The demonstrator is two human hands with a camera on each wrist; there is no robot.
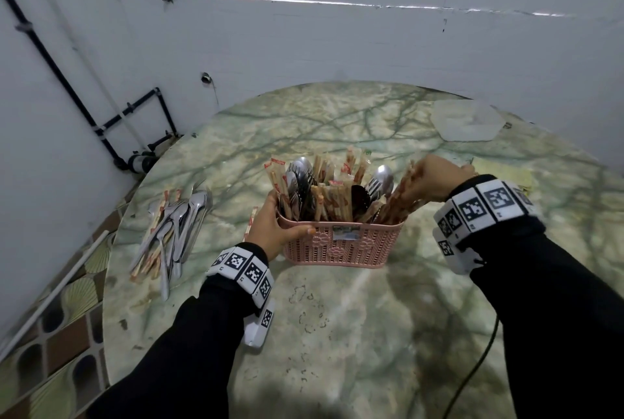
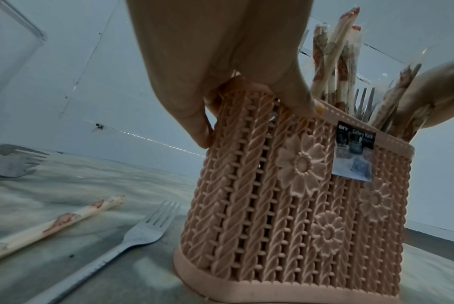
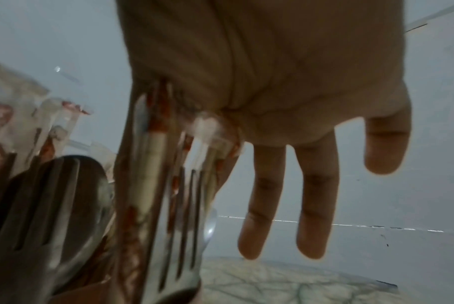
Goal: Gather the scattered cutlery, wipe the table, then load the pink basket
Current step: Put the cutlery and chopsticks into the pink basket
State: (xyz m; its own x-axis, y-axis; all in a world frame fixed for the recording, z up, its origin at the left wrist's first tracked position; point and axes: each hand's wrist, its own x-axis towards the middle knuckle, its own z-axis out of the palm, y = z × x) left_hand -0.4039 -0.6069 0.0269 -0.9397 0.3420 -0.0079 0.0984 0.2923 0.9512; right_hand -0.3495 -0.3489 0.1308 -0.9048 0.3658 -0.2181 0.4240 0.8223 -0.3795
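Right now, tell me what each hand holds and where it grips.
The left hand grips the pink basket at its left end by the rim. The right hand pinches a bundle of wrapped chopsticks near their upper ends, lower ends inside the basket.

The basket (image 1: 341,243) stands on the table (image 1: 371,334), near the middle. Spoons, forks and wrapped chopsticks (image 1: 332,197) stand up in it. To its left a pile of cutlery (image 1: 175,233) lies on the table. Far behind it to the right lies what may be a flat lid (image 1: 467,121).
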